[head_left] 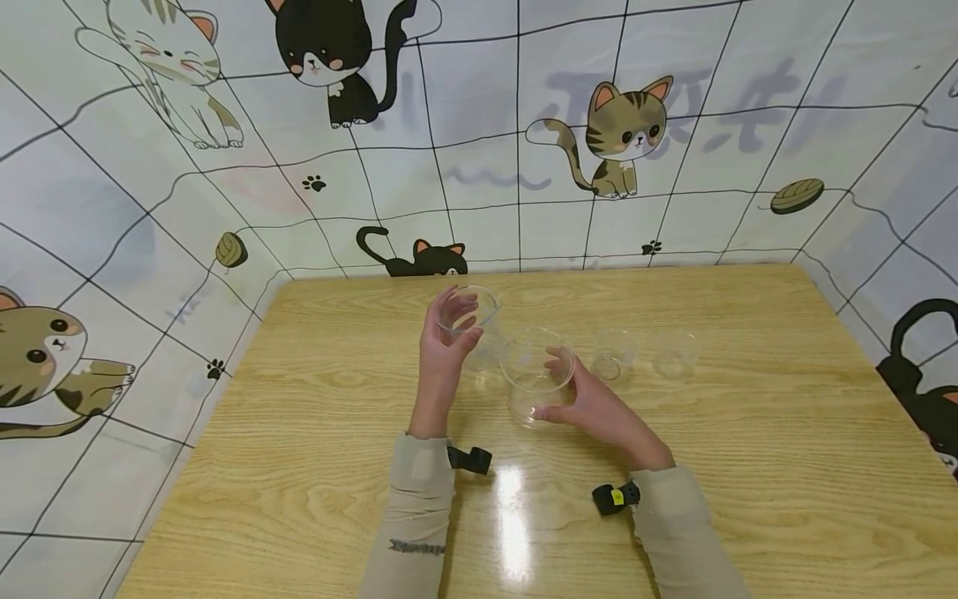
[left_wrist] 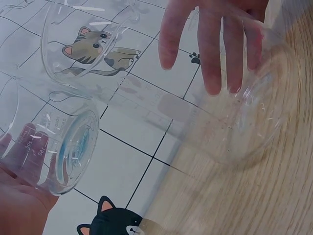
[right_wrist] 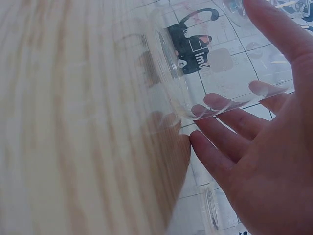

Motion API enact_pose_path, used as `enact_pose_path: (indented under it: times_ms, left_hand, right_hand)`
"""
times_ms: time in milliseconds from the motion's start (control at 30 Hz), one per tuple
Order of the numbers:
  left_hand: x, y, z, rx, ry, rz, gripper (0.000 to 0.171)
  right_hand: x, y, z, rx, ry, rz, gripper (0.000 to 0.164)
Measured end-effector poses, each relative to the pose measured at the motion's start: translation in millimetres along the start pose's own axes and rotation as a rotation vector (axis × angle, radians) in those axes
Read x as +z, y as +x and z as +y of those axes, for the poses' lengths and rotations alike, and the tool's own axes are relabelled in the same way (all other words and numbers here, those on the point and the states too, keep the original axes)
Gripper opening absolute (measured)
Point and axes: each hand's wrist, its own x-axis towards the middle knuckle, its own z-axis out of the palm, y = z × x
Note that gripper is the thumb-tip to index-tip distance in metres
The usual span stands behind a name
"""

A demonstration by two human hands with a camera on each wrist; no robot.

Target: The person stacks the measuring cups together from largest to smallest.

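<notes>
My left hand (head_left: 443,337) grips a clear glass beaker (left_wrist: 78,147) with a pouring lip, held up above the table. White volume marks show on its wall in the left wrist view. Beside it, my right hand (head_left: 591,403) holds a larger clear glass beaker (head_left: 524,384), thumb on the near side and fingers round the far side. In the right wrist view, white print marks that larger beaker (right_wrist: 220,58), its base close to the tabletop; whether it touches is hard to tell. Its mouth lies just right of the left hand's beaker.
Two smaller clear glass vessels stand to the right on the wooden table (head_left: 314,466), one nearer glass (head_left: 609,366) and one farther glass (head_left: 674,363). A cat-patterned cloth (head_left: 479,125) hangs behind and at both sides. Each wrist carries a black camera mount.
</notes>
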Motion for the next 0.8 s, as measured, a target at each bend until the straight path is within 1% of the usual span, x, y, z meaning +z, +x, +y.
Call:
enact_pose_path:
  times_ms: [167,267,333,533,800]
  left_hand:
    - [-4.0,2.0,-10.4,0.004,-0.020,0.013,0.063]
    - [-6.7,2.9,-16.9,0.015,-0.014,0.015,0.065]
    - [-7.2,3.3,-18.3,0.022,-0.008,0.013,0.065]
    - [-6.7,2.9,-14.1,0.021,-0.023,0.008,0.064]
    - [-1.7,0.6,3.4,0.013,-0.015,0.010,0.069]
  right_hand:
    - [0,0,1,-0.005,-0.013,0.001,0.090]
    - [0,0,2,-0.007,-0.012,0.003,0.090]
    - [0,0,2,-0.006,-0.005,0.004,0.090]
    - [0,0,1,-0.004,-0.006,0.006,0.089]
    - [0,0,1,-0.005,-0.015,0.008,0.088]
